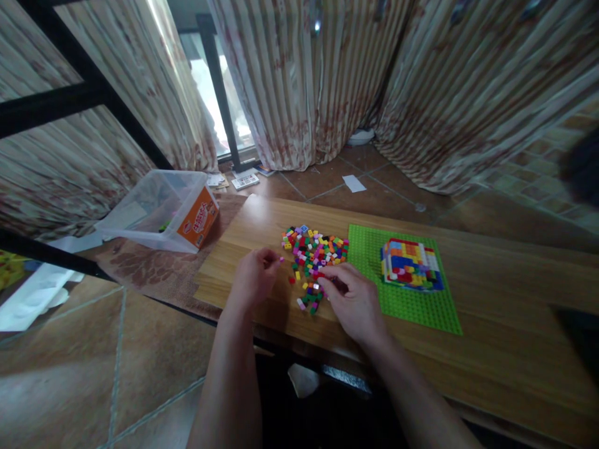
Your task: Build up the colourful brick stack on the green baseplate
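A loose pile of small toy building bricks (311,246) in many colours lies on the wooden table. My left hand (257,274), at the pile's left side, is closed in a pinch on a small pink brick (281,259). Over the near right part of the pile, my right hand (353,299) has its thumb and fingers drawn together among the bricks; what is between them is hidden. Right of it lies a green baseplate (421,312), bearing a blocky multicoloured brick structure (412,265) with a blue lower edge.
A clear plastic bin (140,231) with an orange label stands left of the table (505,299), with a little green inside. Black metal bars (93,93) cross the upper left. Striped curtains (299,81) hang behind. Papers (354,183) lie on the tiled floor.
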Motion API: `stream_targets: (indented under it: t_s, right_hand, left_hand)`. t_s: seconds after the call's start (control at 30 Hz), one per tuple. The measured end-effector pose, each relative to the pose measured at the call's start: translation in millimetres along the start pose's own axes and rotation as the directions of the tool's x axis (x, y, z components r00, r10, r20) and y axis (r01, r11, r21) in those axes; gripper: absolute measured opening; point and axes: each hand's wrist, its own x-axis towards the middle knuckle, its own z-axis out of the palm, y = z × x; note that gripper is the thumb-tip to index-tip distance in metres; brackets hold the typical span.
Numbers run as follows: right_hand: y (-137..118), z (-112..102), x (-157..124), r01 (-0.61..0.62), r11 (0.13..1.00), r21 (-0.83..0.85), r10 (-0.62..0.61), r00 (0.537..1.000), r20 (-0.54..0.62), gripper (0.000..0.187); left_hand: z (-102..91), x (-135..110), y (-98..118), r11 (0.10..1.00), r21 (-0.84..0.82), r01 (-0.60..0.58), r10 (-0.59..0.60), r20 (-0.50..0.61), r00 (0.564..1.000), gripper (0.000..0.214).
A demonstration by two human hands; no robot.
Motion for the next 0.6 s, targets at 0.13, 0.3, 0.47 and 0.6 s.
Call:
stream_targets:
  t_s: [0.13, 0.3, 0.47, 0.6]
  right_hand:
    - [-3.0, -1.7, 2.7, -0.077, 0.985, 0.153, 0.088, 0.994, -0.068, 0.014]
    - [-10.8, -2.2, 6.5, -0.201, 0.881, 0.428, 0.216, 0.976, 0.014, 0.019]
    - [-12.7, -7.3, 7.4, -0.245, 0.844, 0.478, 0.245, 0.967, 0.065, 0.018]
    - [-8.4, -9.2, 5.4, -0.240, 0.821, 0.518, 0.228, 0.970, 0.089, 0.017]
  left_hand:
    - [6.1, -5.8, 11.6, 0.902, -0.423, -0.081, 0.150, 0.133, 0.980, 0.015]
    - [19.3, -14.8, 30.6, 0.775, -0.627, -0.082, 0.293, 0.240, 0.926, 0.017]
    - [17.5, -20.6, 42.5, 0.760, -0.646, -0.073, 0.307, 0.257, 0.916, 0.016]
    - [11.0, -20.7, 41.9, 0.766, -0.636, -0.089, 0.342, 0.287, 0.895, 0.016]
